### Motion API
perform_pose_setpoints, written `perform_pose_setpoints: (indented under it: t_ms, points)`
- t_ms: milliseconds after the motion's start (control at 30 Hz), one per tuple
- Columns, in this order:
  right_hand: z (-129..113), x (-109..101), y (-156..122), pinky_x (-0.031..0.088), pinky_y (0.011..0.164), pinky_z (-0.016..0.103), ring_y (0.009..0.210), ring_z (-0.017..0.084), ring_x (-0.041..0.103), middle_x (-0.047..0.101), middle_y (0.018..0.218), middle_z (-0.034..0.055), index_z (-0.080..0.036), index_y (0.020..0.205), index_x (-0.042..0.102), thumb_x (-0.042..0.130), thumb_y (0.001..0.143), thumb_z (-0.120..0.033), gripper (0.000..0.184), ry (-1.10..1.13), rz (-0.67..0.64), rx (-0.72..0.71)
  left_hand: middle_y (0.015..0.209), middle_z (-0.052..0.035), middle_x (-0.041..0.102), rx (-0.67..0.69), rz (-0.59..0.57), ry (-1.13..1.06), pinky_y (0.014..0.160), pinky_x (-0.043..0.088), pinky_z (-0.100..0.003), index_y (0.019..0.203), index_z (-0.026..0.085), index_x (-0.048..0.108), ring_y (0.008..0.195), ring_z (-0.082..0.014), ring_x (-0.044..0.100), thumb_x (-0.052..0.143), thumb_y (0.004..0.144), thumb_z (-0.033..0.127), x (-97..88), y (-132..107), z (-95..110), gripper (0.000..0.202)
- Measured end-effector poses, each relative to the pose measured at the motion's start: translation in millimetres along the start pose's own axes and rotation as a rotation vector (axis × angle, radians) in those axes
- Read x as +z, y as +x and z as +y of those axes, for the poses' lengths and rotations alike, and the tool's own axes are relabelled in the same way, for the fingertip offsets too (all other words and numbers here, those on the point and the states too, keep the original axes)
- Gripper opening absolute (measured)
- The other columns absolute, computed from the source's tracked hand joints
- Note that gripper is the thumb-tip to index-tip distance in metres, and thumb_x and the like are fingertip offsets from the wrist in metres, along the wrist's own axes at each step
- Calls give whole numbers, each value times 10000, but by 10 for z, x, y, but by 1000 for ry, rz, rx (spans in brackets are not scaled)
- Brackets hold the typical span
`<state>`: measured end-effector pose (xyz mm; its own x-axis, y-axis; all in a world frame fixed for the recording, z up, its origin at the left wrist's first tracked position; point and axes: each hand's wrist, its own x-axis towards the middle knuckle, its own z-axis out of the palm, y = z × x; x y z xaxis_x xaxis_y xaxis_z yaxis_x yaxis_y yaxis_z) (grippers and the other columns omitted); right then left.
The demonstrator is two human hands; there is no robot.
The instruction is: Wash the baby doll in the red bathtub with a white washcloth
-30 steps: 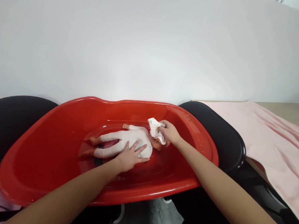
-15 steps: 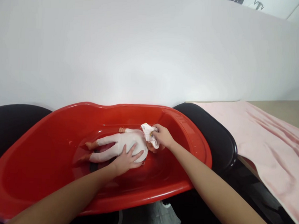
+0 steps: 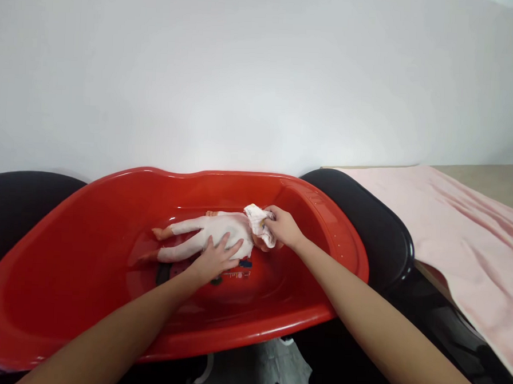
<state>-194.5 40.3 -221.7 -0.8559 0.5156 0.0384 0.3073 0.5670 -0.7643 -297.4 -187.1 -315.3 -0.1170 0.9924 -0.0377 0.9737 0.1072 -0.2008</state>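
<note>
A baby doll (image 3: 188, 243) in a white body lies on its back in a red baby bathtub (image 3: 62, 285), legs to the left and head to the right. My left hand (image 3: 218, 257) rests on the doll's torso with its fingers spread. In my right hand (image 3: 282, 228) is a crumpled white washcloth (image 3: 258, 222) with small coloured marks, pinched between thumb and fingers. The cloth lies over the doll's head and hides most of it. A printed picture on the tub floor shows beside the doll's torso.
Black chairs stand under the tub's two ends, one at the left (image 3: 18, 214) and one at the right (image 3: 366, 232). A pink sheet (image 3: 464, 237) covers a wooden surface on the right. Behind the tub rises a white wall (image 3: 245, 82).
The doll's torso has shifted slightly, uncovering more of the printed picture on the tub floor. My right hand has moved the washcloth slightly on the head. My view has tilted a little.
</note>
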Motion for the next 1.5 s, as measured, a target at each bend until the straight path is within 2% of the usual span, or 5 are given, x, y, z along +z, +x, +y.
perform_pose_setpoints:
  t_ms: [500, 900, 1133, 1300, 1500]
  points:
    - [14, -4, -17, 456, 731, 263, 816, 168, 647, 716, 923, 7, -208, 963, 641, 552, 781, -144, 213, -31, 23, -17, 1672, -11, 271, -102, 36, -49, 1020, 360, -757, 1443, 486, 519, 1462, -472, 324, 408, 1004, 150, -102, 23, -239, 564]
    - [-47, 46, -144, 404, 664, 275, 702, 156, 537, 579, 771, -25, -218, 805, 482, 588, 775, -244, 113, -98, 127, -164, 1656, -89, 304, -191, 108, 39, 1074, 340, -721, 1525, 412, 434, 1432, -462, 381, 535, 964, 151, -499, 76, -349, 627]
    - [-58, 69, -266, 413, 691, 280, 857, 182, 592, 655, 969, 64, -184, 975, 603, 525, 900, -115, 128, -617, -212, -902, 1605, -78, 406, -220, 270, 129, 1085, 360, -703, 1483, 401, 504, 1355, -423, 495, 481, 1013, 235, -418, 142, -376, 499]
    - [-86, 456, -438, 421, 760, 342, 924, 199, 612, 672, 1148, 85, -200, 991, 637, 475, 989, -130, 176, -935, -408, -1524, 1599, -55, 412, -231, 307, 156, 1120, 320, -706, 1513, 456, 437, 1387, -401, 465, 492, 1015, 254, -452, 146, -409, 541]
    - [-31, 1193, -280, 425, 966, 393, 1034, 210, 621, 705, 1051, 66, -176, 954, 698, 469, 1002, -132, 238, -935, -610, -1690, 1600, -70, 395, -246, 313, 198, 1131, 282, -742, 1552, 441, 371, 1419, -390, 422, 484, 1019, 280, -458, 173, -442, 568]
